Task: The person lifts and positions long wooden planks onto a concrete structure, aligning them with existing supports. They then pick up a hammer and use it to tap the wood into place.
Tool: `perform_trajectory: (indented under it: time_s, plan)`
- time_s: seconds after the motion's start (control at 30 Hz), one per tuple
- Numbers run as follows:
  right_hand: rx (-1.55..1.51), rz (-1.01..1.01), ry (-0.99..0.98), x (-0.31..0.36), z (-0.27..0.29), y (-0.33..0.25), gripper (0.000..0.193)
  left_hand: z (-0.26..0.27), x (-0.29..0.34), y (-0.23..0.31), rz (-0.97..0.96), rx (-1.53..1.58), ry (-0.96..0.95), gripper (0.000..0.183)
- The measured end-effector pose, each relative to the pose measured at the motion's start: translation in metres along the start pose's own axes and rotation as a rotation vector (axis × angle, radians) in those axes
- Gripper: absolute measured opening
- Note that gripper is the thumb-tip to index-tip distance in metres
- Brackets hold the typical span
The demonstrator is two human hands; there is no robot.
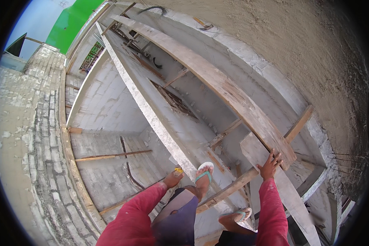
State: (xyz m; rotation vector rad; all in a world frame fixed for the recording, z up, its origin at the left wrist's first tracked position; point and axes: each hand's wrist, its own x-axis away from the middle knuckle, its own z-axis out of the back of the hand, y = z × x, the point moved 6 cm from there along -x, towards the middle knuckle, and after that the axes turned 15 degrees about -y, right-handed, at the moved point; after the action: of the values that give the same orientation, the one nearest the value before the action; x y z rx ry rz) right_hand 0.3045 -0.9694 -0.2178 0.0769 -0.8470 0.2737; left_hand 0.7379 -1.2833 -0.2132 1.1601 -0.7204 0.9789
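Note:
My left hand [173, 179] is closed round a small yellow object [178, 169], whose kind I cannot make out. It is just left of my foot, at the near end of a narrow wall top [147, 106]. My right hand [269, 165] lies with fingers spread at the near end of a long wooden plank [233, 90], where it overlaps a second, paler board [293, 197]. That lower board slants down toward the bottom right. My feet, in flip-flops with teal straps [203, 176], are set apart high above the rooms.
Timber crosspieces [229, 190] span the gap between walls. A hammer [203, 24] lies on the far ledge, beside a rough plastered wall [315, 53]. Deep rooms drop away below, one with a dark wooden frame [174, 100]. On the left runs a brick wall [49, 151].

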Motion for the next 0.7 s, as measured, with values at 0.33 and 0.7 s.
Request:
perform_trajectory:
  time_s: [0.33,0.7]
  plan:
    - [0.314,-0.110,-0.104,-0.030,-0.010,-0.008,0.135,-0.007,0.216,-0.087,0.403,0.244,-0.192,0.055]
    - [0.219,-0.063,-0.129,-0.028,-0.011,-0.011,0.135,0.062,0.242,-0.030,0.419,0.545,-0.036,0.043]
